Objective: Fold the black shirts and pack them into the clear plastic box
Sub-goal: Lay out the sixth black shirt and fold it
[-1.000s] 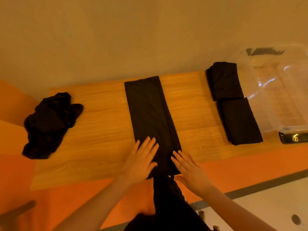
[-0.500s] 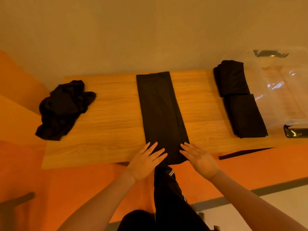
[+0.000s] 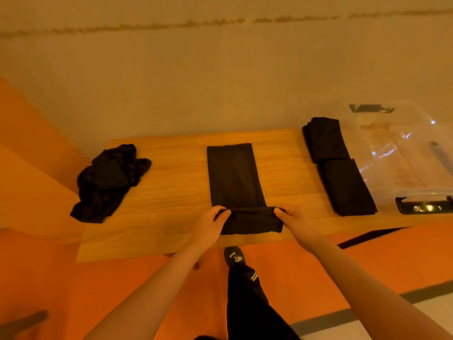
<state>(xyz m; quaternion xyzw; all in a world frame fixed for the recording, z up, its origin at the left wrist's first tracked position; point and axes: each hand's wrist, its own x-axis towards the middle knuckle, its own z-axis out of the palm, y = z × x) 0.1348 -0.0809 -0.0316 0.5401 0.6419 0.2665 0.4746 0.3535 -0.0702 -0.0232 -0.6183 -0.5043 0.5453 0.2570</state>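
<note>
Left hand (image 3: pixel 212 223) curled round the near left corner of a long black shirt folded into a narrow strip (image 3: pixel 235 176), thumb on top, fingers tucked under the cloth. Right hand (image 3: pixel 293 220) gripping the near right corner the same way, knuckles turned outward. Near end of the strip lifted and turned over toward the far side, forming a short doubled band stretched taut between both hands. Both forearms reaching forward from the lower edge of the view, bare, wrists roughly level, converging slightly toward the cloth. Rest of the strip lying flat on the light wooden desk (image 3: pixel 171 192), running straight away from the hands toward the far edge.

Off to the right, two folded black shirts (image 3: pixel 343 180) lying end to end on the desk, the farther one thicker, the nearer one flat and just touching it. Just beside those, at the right edge, a clear plastic box (image 3: pixel 402 163) with a dark latch (image 3: pixel 425 206) on its near side; contents hard to make out through the glare. Off to the left, well apart from the hands, a crumpled heap of black shirts (image 3: pixel 109 182) near the desk's left end. Below the desk, orange floor (image 3: pixel 49 278), a black trouser leg (image 3: pixel 250 303) and a dark shoe (image 3: pixel 234 257). Plain beige wall (image 3: pixel 220 69) behind.
</note>
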